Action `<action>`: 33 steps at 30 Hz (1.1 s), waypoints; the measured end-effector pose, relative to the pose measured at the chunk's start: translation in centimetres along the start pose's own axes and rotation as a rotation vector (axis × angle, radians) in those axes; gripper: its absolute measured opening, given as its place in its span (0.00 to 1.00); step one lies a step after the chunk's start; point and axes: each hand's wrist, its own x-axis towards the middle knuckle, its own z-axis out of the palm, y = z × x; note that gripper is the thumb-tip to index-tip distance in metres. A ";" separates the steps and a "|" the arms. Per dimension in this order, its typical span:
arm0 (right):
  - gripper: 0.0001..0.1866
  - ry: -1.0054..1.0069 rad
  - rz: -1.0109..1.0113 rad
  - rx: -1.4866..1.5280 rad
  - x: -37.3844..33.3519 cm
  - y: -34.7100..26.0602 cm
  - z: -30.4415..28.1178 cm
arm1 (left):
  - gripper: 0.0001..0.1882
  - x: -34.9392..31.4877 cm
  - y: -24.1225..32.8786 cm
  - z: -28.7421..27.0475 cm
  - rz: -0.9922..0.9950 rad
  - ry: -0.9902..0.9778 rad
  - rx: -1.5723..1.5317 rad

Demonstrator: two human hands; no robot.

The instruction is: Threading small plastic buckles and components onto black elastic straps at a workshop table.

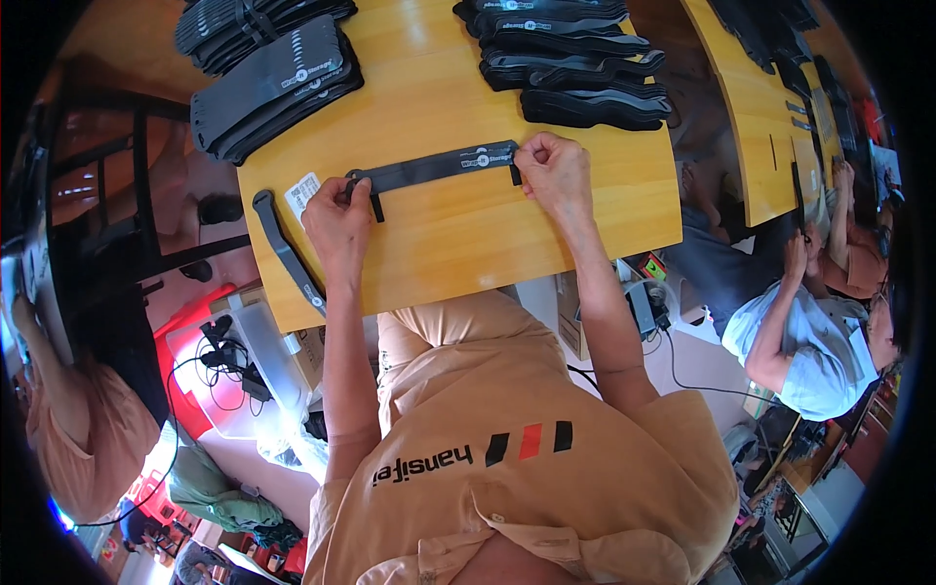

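A flat black strap [429, 170] with white print stretches between my two hands over the yellow table. My left hand [336, 226] pinches its left end, where a short dark tab hangs down beside the fingers. The right end is pinched by my right hand [556, 175], and another short dark tab shows just below the fingertips there. To the left of my left hand, a single black strap [288, 252] lies curved along the table's edge. A white label [302, 193] sits next to my left wrist, partly covered by that hand.
Stacks of black straps stand at the far left [273, 93] and far right [575, 58] of the yellow table [468, 249]. A clear plastic bin [253, 380] with cables is below left. People work at another table [760, 127] on the right; another person sits at far left.
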 end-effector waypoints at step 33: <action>0.04 -0.007 -0.004 -0.003 0.4 0.6 -0.1 | 0.14 0.4 0.4 -0.1 -0.004 -0.005 0.187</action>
